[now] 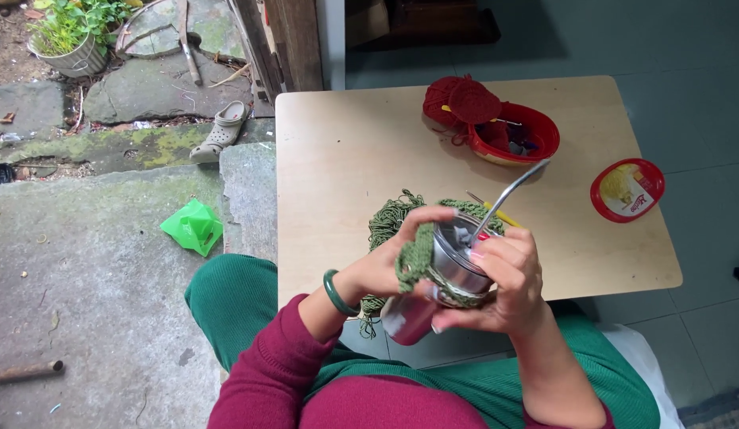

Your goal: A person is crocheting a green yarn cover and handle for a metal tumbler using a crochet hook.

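Tumbler's (453, 266) base behind fingers (496, 274)

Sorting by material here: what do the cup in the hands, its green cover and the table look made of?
Cup: likely polished metal, silvery and reflective. Green cover: crocheted yarn, with visible stitches. Table: pale wood or laminate, smooth and matte.

One tumbler (453, 266), two hands (385, 266), one tub (512, 135).

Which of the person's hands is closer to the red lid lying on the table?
The right hand. It grips the metal cup toward the red lid side, though well apart from it. The left hand holds the green crochet piece on the cup's far side.
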